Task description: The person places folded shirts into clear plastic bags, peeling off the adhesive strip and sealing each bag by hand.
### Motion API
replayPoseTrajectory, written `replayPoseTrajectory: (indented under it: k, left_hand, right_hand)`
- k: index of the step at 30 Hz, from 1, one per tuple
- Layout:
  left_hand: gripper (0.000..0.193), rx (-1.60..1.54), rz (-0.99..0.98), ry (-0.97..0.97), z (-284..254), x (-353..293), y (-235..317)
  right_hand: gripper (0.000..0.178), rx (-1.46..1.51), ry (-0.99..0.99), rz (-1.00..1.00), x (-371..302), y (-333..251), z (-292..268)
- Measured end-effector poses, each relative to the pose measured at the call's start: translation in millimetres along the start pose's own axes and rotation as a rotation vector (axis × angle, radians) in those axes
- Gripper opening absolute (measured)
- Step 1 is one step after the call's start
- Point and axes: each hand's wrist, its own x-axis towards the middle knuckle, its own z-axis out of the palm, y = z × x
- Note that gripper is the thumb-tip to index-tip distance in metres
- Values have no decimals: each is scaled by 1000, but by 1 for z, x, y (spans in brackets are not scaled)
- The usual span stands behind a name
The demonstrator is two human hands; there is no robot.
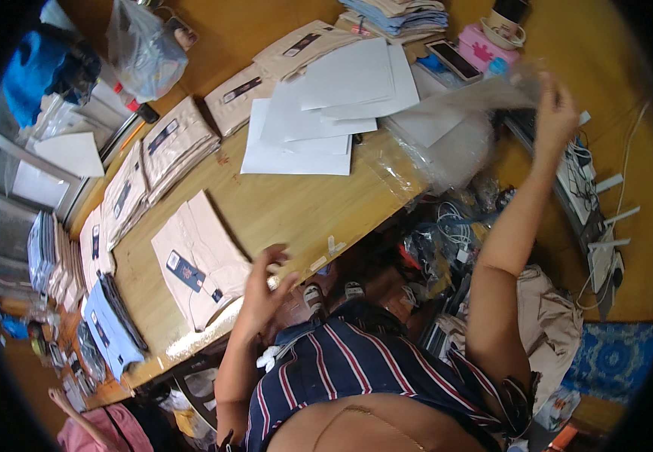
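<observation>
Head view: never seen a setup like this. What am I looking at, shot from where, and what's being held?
There is no machine: these are a person's own bare hands, seen from above by a wide fisheye camera on their head, so straight edges bend. The right hand grips clear plastic. The left hand is open and empty beside a folded beige garment; whether it touches is unclear. On the wooden table also lie white paper sheets, a phone and more folded clothes.
</observation>
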Motion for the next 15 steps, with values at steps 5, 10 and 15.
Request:
replayPoseTrajectory:
  k: [5, 10, 15]
  left_hand:
    - [75, -1500, -353, -792, 37, 52, 47]
    - [71, -1843, -543, -686, 32, 87, 33]
    - [81, -982, -222, -26, -16, 108, 37]
  right_hand:
    - [9, -185, 42, -552, -10, -114, -41]
    - [14, 362, 101, -1391, -105, -194, -70]
    - [18, 702, 54, -1536, -158, -193, -30]
